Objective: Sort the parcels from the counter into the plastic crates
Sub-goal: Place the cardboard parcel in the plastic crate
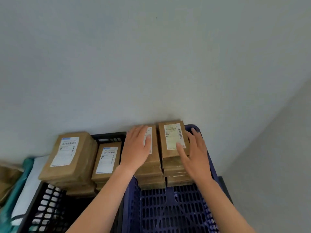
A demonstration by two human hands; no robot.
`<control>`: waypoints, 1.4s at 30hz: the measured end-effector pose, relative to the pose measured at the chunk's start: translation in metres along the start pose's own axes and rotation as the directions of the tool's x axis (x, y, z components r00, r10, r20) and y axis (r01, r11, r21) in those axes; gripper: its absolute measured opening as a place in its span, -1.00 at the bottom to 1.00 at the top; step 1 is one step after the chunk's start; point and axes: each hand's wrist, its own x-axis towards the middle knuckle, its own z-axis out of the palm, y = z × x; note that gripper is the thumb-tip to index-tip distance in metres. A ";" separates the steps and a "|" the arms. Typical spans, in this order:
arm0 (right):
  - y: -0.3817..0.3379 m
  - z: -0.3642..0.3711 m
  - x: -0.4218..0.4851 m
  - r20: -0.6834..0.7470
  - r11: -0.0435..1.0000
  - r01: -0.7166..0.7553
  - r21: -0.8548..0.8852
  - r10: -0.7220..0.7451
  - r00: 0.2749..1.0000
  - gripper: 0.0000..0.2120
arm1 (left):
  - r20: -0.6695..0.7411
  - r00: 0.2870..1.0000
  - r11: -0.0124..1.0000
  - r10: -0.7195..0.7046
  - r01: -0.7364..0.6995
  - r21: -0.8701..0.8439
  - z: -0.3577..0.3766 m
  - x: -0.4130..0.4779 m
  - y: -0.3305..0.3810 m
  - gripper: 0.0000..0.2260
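Observation:
Two stacks of brown cardboard parcels with white labels stand at the far end of a blue plastic crate (175, 209). My left hand (136, 148) lies flat on the left stack's top parcel (154, 157), fingers spread. My right hand (193, 153) rests against the right side of the right stack's top parcel (171, 137), thumb on its label, fingers apart. A black plastic crate (45, 207) to the left holds two more stacks: a tall parcel stack (70, 153) and a lower parcel stack (107, 160).
A grey wall (151, 64) rises directly behind both crates. At the far left lie a teal and white bag (25, 179) and part of a brown package (6, 175). Grey floor (269, 165) shows to the right of the blue crate.

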 end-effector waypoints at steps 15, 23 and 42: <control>-0.008 0.042 0.046 0.504 0.757 0.391 -0.524 -0.094 0.859 -0.24 | 0.210 0.977 0.953 -0.045 -0.021 0.303 0.033 0.004 -0.002 -0.45; -0.038 0.005 0.046 0.278 0.992 -0.011 0.128 -0.025 0.960 -0.51 | 0.132 0.990 0.996 -0.058 0.066 -0.058 0.000 0.010 0.020 -0.49; -0.112 0.018 -0.014 0.132 0.791 -0.048 0.610 -0.042 0.990 -0.70 | -0.181 0.933 0.562 -0.310 0.027 -0.827 -0.094 -0.089 -0.001 -0.73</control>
